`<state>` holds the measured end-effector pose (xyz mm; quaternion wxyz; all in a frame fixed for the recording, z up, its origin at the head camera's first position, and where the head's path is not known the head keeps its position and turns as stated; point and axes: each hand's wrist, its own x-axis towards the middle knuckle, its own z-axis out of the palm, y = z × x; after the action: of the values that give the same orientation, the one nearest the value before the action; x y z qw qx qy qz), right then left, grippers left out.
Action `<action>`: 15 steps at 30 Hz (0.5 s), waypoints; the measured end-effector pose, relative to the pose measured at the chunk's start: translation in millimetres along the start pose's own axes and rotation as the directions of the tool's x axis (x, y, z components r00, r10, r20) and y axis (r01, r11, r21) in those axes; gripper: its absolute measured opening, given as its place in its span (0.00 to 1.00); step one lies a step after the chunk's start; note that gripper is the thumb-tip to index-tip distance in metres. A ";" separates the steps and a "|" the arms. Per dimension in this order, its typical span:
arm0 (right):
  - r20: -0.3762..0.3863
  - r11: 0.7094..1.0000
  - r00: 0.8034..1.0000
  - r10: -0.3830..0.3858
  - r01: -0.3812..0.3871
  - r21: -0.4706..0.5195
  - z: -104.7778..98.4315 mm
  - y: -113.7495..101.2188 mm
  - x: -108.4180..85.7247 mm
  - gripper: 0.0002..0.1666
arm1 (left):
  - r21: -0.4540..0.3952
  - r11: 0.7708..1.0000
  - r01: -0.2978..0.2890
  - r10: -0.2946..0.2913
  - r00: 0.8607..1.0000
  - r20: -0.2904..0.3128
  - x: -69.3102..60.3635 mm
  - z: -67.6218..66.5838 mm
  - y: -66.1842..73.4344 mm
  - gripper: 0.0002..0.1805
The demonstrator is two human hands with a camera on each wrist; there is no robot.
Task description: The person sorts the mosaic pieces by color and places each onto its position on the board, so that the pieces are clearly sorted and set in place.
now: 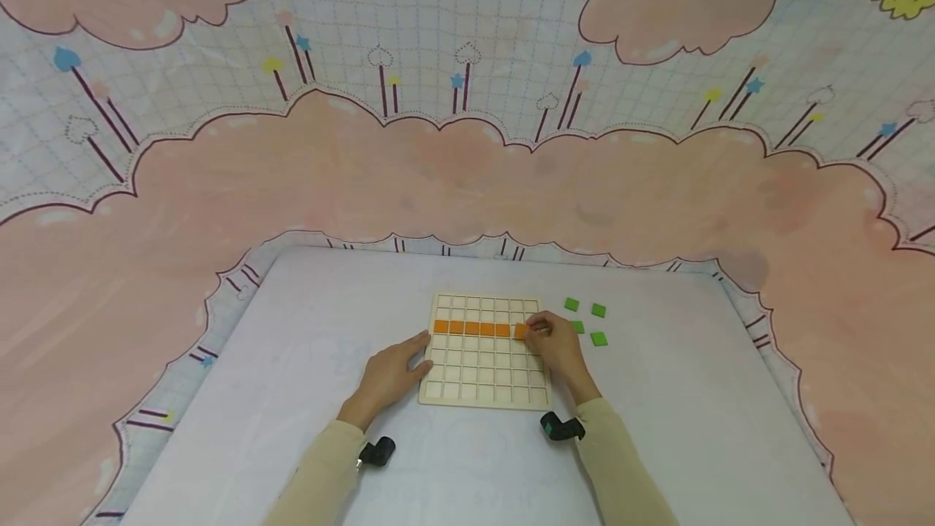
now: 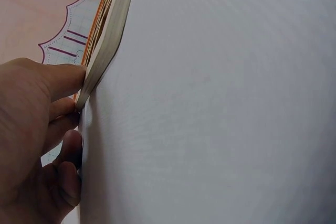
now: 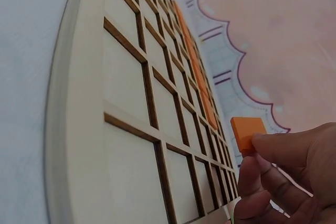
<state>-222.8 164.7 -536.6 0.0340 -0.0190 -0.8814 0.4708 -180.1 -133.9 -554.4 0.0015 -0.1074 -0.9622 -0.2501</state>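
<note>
A pale wooden grid board lies flat on the white table. Across its second row from the far side runs a line of several orange square tiles, starting at the left. My right hand pinches another orange tile between thumb and fingertips. In the right wrist view this tile is tilted and apart from the grid, near the right end of that row. My left hand rests against the board's left edge, touching it with thumb and fingers. The left wrist view shows the thumb on the wooden side.
Several loose green tiles lie on the table right of the board, close to my right hand and partly behind it. A patterned cloth with pink cloud shapes borders the white tabletop at the back and sides.
</note>
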 end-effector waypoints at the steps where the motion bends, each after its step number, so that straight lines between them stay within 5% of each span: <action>1: 0.002 1.000 1.000 0.001 -0.001 0.003 0.5 -0.9 0.7 0.07 | 0.000 1.000 0.004 -0.004 1.000 0.002 0.3 0.2 -0.3 0.30; 15: 0.006 1.000 1.000 -0.009 0.009 -0.011 4.4 -0.9 8.1 0.08 | -0.003 1.000 0.022 -0.022 1.000 0.013 1.5 -0.9 -0.1 0.31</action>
<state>-231.2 161.1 -538.0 0.0334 -0.0139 -0.8841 0.4659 -181.7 -134.1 -553.6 -0.0076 -0.0984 -0.9629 -0.2511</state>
